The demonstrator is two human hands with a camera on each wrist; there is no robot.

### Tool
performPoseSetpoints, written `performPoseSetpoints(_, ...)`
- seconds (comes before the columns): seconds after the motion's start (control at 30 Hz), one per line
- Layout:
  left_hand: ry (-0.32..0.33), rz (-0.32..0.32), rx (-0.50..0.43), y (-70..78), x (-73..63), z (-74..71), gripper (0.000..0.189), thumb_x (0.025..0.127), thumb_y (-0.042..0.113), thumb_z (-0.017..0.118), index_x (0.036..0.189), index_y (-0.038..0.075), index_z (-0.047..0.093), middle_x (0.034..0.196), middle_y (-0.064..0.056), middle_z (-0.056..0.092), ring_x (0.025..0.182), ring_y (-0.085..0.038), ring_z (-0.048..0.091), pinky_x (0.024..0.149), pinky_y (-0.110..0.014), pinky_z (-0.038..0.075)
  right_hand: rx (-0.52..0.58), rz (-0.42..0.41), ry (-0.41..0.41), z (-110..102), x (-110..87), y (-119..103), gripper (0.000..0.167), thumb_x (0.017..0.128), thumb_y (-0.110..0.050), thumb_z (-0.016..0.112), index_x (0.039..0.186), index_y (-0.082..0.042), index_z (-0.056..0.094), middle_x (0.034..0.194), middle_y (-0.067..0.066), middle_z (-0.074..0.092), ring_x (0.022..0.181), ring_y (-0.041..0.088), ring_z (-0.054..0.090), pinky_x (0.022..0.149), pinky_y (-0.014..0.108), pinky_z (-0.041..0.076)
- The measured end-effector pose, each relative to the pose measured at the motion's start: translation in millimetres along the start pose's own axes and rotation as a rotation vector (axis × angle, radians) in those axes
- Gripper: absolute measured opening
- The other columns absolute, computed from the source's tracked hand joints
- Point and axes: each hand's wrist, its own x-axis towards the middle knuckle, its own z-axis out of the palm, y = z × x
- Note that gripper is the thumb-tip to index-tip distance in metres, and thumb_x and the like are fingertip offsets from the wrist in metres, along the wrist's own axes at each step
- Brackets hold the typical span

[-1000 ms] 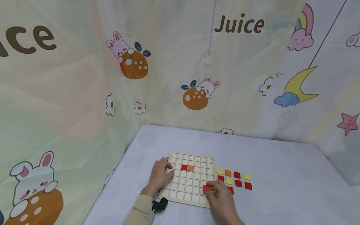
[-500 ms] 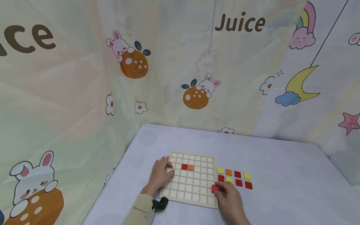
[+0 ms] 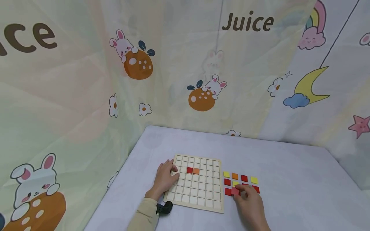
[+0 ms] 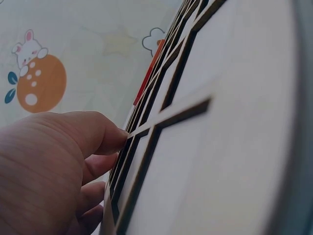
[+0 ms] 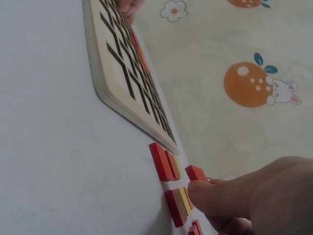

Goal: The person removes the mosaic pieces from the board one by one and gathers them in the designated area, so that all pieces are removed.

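A pale wooden grid board (image 3: 198,207) lies on the table, with one red tile (image 3: 189,170) and one orange tile (image 3: 196,171) in neighbouring cells. My left hand (image 3: 163,179) rests along its left edge; the left wrist view shows the thumb (image 4: 100,131) at the rim and the other fingers beside it. To the right of the board, my right hand (image 3: 251,203) pinches a red tile (image 5: 196,172) between thumb and fingers, above the rows of loose tiles. Another red tile (image 3: 228,191) lies just left of the held one. The hand partly covers several tiles.
Rows of red, yellow and orange tiles sit right of the board, including a yellow tile (image 3: 254,180) at the far right. The white table (image 3: 300,183) meets a printed cloth wall (image 3: 173,128) at the back and left.
My right hand has moved right with the red tile, from over the board's lower right corner to above the loose tiles. The left hand stays at the board's edge.
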Motion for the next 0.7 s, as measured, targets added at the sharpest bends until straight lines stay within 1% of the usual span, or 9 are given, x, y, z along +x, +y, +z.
performPoseSetpoints(0.17,-0.009,-0.003,-0.003,-0.8,0.0,0.8,0.012,0.084,0.013,0.07,0.084,0.016,0.058,0.141,-0.017,0.052,0.14,-0.039,0.035,0.119,-0.055,0.015,-0.018,0.022,0.001,-7,3.0,7,0.04,0.084,-0.01,0.075,0.123,-0.004,0.064,0.119,0.015,0.058,0.108,0.035,0.05,0.091,0.052,0.053)
performPoseSetpoints(0.3,-0.01,-0.002,-0.003,-0.7,0.5,0.5,0.012,0.084,0.014,0.07,0.084,0.016,0.059,0.141,-0.017,0.052,0.14,-0.039,0.035,0.119,-0.054,0.015,-0.047,0.014,0.007,-13,4.6,10,0.04,0.084,-0.009,0.075,0.123,-0.003,0.064,0.117,0.016,0.059,0.105,0.034,0.051,0.091,0.053,0.052)
performPoseSetpoints(0.4,-0.011,-0.002,0.002,-0.7,0.7,-0.3,0.012,0.084,0.014,0.07,0.084,0.016,0.058,0.141,-0.017,0.053,0.14,-0.039,0.036,0.119,-0.054,0.015,-0.078,0.011,-0.002,-17,5.7,12,0.042,0.083,-0.01,0.077,0.122,-0.003,0.064,0.116,0.017,0.059,0.103,0.032,0.051,0.087,0.049,0.055)
performPoseSetpoints(0.47,-0.011,-0.001,0.0,0.2,0.7,-0.7,0.012,0.084,0.013,0.07,0.084,0.016,0.058,0.14,-0.018,0.053,0.14,-0.039,0.036,0.119,-0.055,0.015,-0.092,0.02,-0.01,-20,6.3,15,0.042,0.082,-0.009,0.077,0.122,-0.002,0.064,0.114,0.018,0.059,0.099,0.031,0.051,0.08,0.044,0.056)
performPoseSetpoints(0.57,-0.01,0.001,-0.003,1.0,0.6,-1.2,0.012,0.084,0.013,0.07,0.084,0.016,0.058,0.141,-0.018,0.052,0.139,-0.039,0.036,0.119,-0.054,0.015,-0.104,0.051,-0.022,-25,7.1,18,0.042,0.082,-0.009,0.077,0.121,-0.002,0.064,0.114,0.02,0.058,0.097,0.029,0.05,0.072,0.036,0.056)
performPoseSetpoints(0.63,-0.006,0.005,-0.009,1.3,-0.1,-1.2,0.012,0.083,0.013,0.07,0.084,0.016,0.058,0.141,-0.018,0.052,0.139,-0.039,0.036,0.119,-0.055,0.015,-0.101,0.073,-0.027,-26,7.6,20,0.041,0.083,-0.008,0.076,0.121,-0.001,0.064,0.115,0.021,0.057,0.096,0.03,0.049,0.069,0.033,0.055)
performPoseSetpoints(0.7,-0.005,0.009,-0.005,1.0,-1.0,-0.6,0.012,0.083,0.014,0.07,0.084,0.015,0.058,0.141,-0.019,0.052,0.139,-0.04,0.036,0.119,-0.055,0.016,-0.097,0.095,-0.035,-27,7.8,22,0.04,0.084,-0.008,0.075,0.122,0.0,0.063,0.116,0.022,0.056,0.097,0.031,0.049,0.068,0.032,0.054)
